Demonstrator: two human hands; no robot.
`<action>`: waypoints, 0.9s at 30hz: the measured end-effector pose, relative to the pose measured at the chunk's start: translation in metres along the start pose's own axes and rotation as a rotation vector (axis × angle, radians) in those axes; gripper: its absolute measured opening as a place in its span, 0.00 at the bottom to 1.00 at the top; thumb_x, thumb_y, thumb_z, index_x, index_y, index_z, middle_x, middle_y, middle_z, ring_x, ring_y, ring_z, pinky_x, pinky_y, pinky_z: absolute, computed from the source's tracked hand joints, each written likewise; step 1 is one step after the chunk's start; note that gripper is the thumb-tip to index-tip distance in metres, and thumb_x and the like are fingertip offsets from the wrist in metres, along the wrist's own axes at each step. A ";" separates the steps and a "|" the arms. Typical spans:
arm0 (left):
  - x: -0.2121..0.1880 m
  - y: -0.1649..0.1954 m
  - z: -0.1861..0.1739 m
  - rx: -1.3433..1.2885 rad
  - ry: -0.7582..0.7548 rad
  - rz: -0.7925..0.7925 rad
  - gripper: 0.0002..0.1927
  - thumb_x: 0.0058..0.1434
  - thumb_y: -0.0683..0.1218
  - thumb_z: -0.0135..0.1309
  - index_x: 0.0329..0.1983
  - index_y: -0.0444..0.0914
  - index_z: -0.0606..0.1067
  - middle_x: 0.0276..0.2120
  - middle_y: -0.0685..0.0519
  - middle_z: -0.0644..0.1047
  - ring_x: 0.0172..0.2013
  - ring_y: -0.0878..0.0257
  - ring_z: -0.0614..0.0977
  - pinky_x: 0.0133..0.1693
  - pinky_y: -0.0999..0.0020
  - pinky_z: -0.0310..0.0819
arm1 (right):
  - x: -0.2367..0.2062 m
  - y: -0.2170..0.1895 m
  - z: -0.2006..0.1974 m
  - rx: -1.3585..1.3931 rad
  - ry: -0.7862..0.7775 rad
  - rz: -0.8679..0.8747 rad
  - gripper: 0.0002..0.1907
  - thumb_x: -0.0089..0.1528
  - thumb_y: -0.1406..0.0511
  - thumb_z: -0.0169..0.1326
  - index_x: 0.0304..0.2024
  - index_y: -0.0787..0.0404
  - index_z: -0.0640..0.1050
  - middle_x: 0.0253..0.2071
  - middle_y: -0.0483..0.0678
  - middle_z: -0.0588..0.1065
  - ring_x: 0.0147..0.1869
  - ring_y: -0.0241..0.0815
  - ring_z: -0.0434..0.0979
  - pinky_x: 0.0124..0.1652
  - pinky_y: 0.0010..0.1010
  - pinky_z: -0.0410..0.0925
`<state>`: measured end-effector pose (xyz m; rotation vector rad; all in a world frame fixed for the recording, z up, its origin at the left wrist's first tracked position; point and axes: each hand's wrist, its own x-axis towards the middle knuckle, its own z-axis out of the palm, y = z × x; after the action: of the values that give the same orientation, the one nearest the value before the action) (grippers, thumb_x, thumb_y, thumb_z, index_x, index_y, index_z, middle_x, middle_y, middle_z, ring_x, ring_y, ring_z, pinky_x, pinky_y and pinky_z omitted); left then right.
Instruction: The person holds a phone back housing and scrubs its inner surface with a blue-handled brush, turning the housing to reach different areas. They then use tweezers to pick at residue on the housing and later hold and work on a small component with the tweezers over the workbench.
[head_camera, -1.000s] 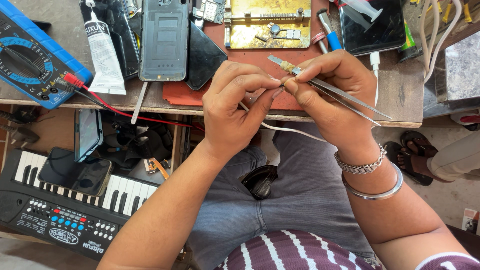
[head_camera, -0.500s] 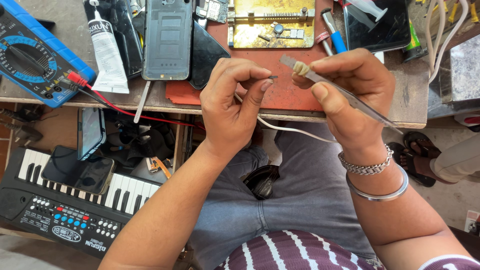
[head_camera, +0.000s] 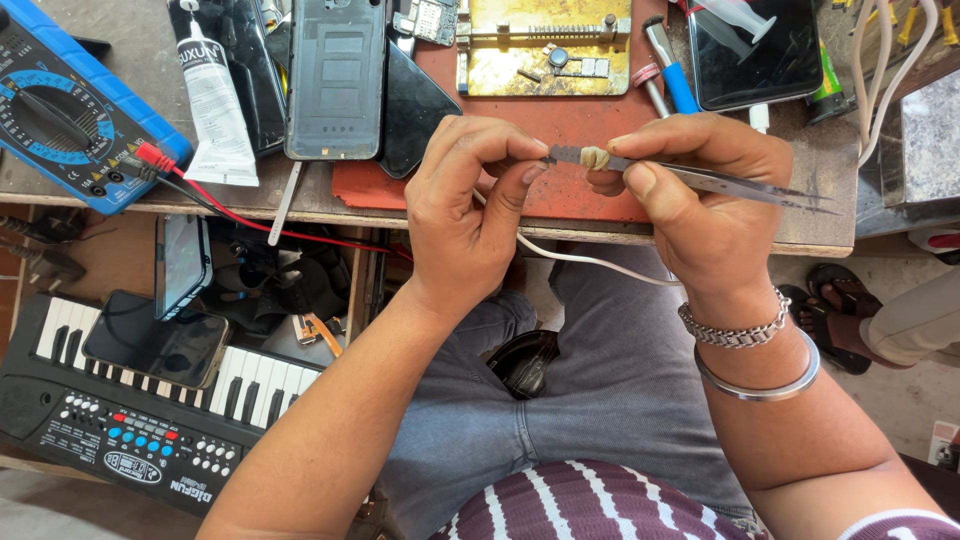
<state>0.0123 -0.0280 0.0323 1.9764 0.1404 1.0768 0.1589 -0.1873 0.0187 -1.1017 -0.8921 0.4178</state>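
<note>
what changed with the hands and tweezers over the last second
The right hand turned the tweezers from slanting to nearly level, tips pointing left, the beige wrap near the tips now facing up. The left hand, which was closed against the right, drew slightly apart; now only its fingertips meet the tweezer tips. Unchanged: the right hand's grip, the white cable below, the bench items.
</note>
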 end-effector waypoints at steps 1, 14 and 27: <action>0.000 0.000 0.000 0.001 -0.001 0.001 0.05 0.73 0.41 0.60 0.49 0.38 0.77 0.41 0.56 0.77 0.40 0.68 0.77 0.33 0.78 0.71 | 0.000 0.000 0.000 0.006 -0.001 -0.002 0.08 0.71 0.71 0.58 0.47 0.75 0.78 0.42 0.57 0.80 0.45 0.43 0.85 0.50 0.30 0.79; 0.001 -0.001 -0.002 -0.056 -0.026 -0.010 0.04 0.74 0.41 0.59 0.49 0.38 0.77 0.42 0.55 0.77 0.40 0.69 0.77 0.32 0.79 0.72 | 0.001 0.001 -0.001 0.059 -0.027 -0.016 0.07 0.71 0.72 0.58 0.46 0.74 0.78 0.42 0.56 0.80 0.45 0.43 0.84 0.51 0.30 0.79; 0.001 -0.002 -0.002 -0.067 -0.041 -0.023 0.04 0.74 0.42 0.59 0.48 0.38 0.77 0.41 0.55 0.77 0.39 0.70 0.77 0.32 0.79 0.73 | 0.004 0.003 -0.001 0.088 -0.048 -0.032 0.05 0.70 0.73 0.58 0.45 0.73 0.79 0.42 0.56 0.80 0.44 0.42 0.83 0.49 0.28 0.78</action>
<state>0.0116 -0.0249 0.0324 1.9310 0.1029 1.0131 0.1627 -0.1842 0.0179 -0.9996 -0.9242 0.4547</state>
